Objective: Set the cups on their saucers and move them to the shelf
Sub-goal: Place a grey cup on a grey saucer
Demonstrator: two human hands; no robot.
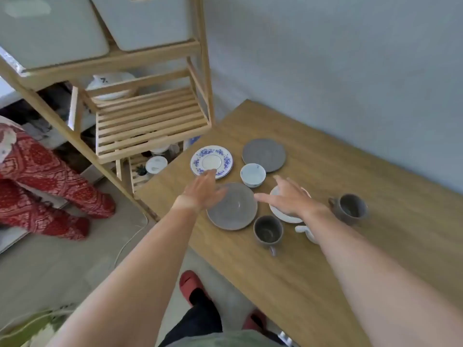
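On the wooden table [313,259] lie a blue-flowered saucer [212,161], a dark grey saucer [263,155], a lighter grey saucer [233,209] and a white saucer [284,214]. A small white cup with blue marks [253,175] stands between them. Two dark grey cups [268,231] [349,209] stand nearer the front, and a white cup [304,231] shows partly under my right forearm. My left hand [204,190] hovers open over the left rim of the lighter grey saucer. Over the white saucer my right hand [288,199] spreads open. Neither hand holds anything.
A slatted wooden shelf [150,126] stands left of the table, with white bins above and crockery on its lower levels. A person in red patterned trousers [50,181] sits on the floor at the left. My feet in red slippers [191,284] are beside the table's edge.
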